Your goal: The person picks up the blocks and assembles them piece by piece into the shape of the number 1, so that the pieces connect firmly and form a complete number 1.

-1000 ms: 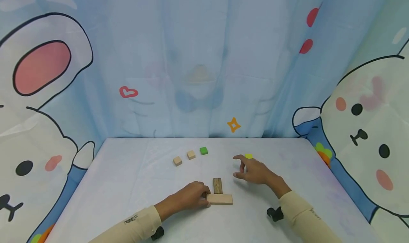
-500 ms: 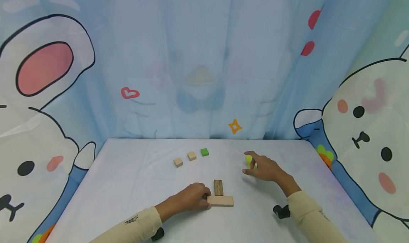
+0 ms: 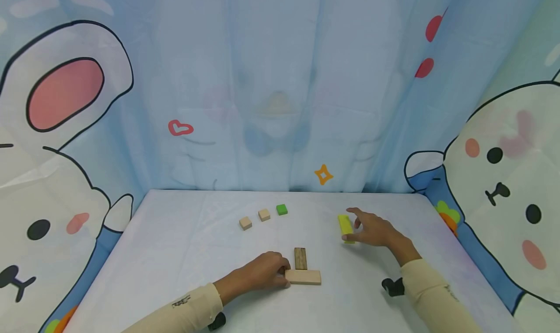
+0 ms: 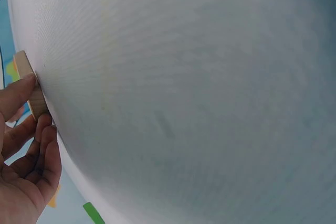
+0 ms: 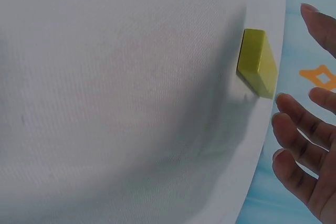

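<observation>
My left hand (image 3: 264, 270) pinches the left end of a light wooden plank block (image 3: 304, 277) lying on the table; in the left wrist view its thumb presses one side of the block (image 4: 38, 102). A darker wooden block (image 3: 300, 258) lies just behind the plank, at right angles to it. My right hand (image 3: 374, 230) hovers beside a long yellow block (image 3: 345, 226), thumb and fingers apart. The right wrist view has the yellow block (image 5: 256, 59) on the tabletop, with the loosely spread fingers of the right hand (image 5: 323, 182) clear of it.
Two small wooden cubes (image 3: 245, 222) (image 3: 264, 215) and a green block (image 3: 282, 209) sit in a slanted row towards the back of the white-covered table (image 3: 188, 245). A blue cartoon-printed curtain (image 3: 280, 80) hangs behind the table and at its sides.
My right hand has moved to the right, from in front of the yellow block to its right side, uncovering most of it. The left hand keeps its hold; the view has shifted slightly.
</observation>
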A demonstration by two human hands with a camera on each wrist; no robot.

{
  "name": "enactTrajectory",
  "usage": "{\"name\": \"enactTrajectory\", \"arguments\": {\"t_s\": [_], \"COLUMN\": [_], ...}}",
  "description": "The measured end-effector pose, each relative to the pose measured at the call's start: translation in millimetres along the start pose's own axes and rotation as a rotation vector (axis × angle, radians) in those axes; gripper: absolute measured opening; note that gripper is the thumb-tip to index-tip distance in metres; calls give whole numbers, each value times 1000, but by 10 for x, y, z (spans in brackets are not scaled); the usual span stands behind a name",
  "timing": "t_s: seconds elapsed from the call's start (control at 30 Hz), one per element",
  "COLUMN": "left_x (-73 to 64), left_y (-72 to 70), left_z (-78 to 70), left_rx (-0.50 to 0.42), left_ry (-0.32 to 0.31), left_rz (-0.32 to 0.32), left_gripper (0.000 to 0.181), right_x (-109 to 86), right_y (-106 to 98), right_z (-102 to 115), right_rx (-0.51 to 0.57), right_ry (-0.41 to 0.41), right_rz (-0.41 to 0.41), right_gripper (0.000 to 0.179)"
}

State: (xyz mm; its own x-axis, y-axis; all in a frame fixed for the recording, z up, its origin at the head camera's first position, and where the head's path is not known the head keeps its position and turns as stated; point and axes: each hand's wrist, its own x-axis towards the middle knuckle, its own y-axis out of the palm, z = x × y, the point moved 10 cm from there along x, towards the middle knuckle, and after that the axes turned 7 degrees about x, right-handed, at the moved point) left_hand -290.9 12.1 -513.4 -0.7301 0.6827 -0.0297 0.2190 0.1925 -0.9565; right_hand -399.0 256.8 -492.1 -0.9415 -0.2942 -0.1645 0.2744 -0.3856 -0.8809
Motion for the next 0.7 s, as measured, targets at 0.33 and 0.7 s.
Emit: {"name": "enactTrajectory", "arguments": {"t_s": [0.33, 0.7], "left_x": [11, -3], "left_y": [-14, 0], "left_z": [0, 7], "left_rx": [4, -2], "left_ry": [-4, -5], "left_rz": [-4, 10], "left_gripper": [32, 33], "right_x": [76, 129], "right_y": [74, 146], "right_z": [-178, -275], "right_rx": [34, 89], "right_ry": [65, 86], "right_rz": [70, 110], "right_gripper": [109, 117]}}
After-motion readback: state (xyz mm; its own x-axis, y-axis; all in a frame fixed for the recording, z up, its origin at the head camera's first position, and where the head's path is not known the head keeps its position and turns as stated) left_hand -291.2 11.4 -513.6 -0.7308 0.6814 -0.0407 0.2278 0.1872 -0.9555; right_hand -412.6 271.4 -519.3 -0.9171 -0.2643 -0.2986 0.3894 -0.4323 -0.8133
